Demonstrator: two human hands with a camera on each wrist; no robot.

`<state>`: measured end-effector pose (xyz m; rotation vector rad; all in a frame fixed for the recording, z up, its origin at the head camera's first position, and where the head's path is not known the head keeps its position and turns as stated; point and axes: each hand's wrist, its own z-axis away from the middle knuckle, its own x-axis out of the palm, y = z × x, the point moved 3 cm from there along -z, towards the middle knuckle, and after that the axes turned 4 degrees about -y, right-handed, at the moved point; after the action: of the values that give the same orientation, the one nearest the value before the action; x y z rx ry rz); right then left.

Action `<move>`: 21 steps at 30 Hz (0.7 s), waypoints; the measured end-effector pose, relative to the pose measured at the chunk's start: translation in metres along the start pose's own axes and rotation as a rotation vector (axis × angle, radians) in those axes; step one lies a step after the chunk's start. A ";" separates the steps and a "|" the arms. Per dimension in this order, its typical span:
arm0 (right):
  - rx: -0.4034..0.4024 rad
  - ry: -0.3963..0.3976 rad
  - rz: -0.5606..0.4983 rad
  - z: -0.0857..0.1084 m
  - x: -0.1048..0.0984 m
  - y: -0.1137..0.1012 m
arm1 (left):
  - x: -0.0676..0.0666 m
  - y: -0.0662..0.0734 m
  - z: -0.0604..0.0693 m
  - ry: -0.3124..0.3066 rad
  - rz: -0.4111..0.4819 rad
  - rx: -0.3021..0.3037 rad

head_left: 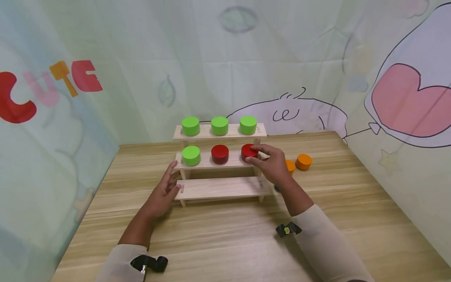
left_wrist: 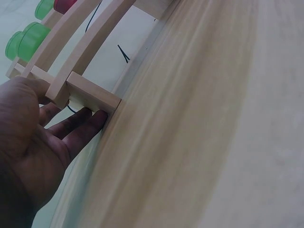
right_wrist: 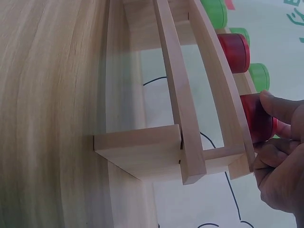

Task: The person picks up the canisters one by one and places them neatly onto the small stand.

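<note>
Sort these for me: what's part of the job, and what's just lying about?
Part of the job:
right hand, pinching a red disc
left hand, touching the wooden stand
second red disc and four green discs, all on the stand

Apparently just lying about:
two orange discs on the table
dark thing, mostly hidden

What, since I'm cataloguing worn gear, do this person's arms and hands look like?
The left sleeve and right sleeve are pale, each with a small black device at its end, the right one showing a yellowish spot. The left hand and right hand are gloveless.
</note>
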<state>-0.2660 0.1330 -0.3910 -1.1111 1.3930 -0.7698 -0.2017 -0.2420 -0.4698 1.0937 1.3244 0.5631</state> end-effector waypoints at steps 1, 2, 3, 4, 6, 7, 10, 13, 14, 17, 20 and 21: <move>-0.005 -0.002 0.005 0.000 0.000 0.000 | 0.000 0.000 0.000 0.000 -0.002 0.000; -0.007 -0.003 0.010 0.000 0.000 0.000 | 0.000 0.000 0.000 0.001 -0.002 0.000; -0.010 -0.004 0.014 0.000 0.001 0.000 | 0.000 0.000 0.000 0.001 -0.002 0.002; -0.011 -0.005 0.019 0.001 0.001 0.000 | 0.000 0.000 0.000 0.001 -0.003 0.002; -0.007 -0.009 0.027 0.000 0.000 0.000 | 0.000 0.000 0.000 0.000 -0.002 0.003; -0.006 -0.010 0.031 0.000 0.000 0.000 | 0.000 0.000 0.000 0.000 -0.002 0.004; -0.009 -0.013 0.039 0.000 -0.002 0.001 | 0.001 0.000 0.000 -0.001 0.000 0.004; -0.024 -0.020 0.044 0.000 -0.004 0.002 | 0.001 0.000 0.000 0.001 0.001 0.003; -0.026 -0.026 0.044 0.000 -0.005 0.002 | 0.001 0.001 0.000 0.000 0.000 0.003; -0.036 -0.036 0.056 0.001 -0.009 0.002 | 0.000 0.001 0.000 -0.001 0.000 0.003; -0.050 -0.033 0.077 0.003 -0.016 0.001 | 0.000 0.001 0.001 -0.002 0.001 0.003; -0.057 -0.029 0.087 0.004 -0.018 0.000 | 0.000 0.001 0.001 -0.001 0.001 0.003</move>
<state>-0.2638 0.1505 -0.3851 -1.0947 1.4368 -0.6528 -0.2006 -0.2418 -0.4687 1.0969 1.3237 0.5616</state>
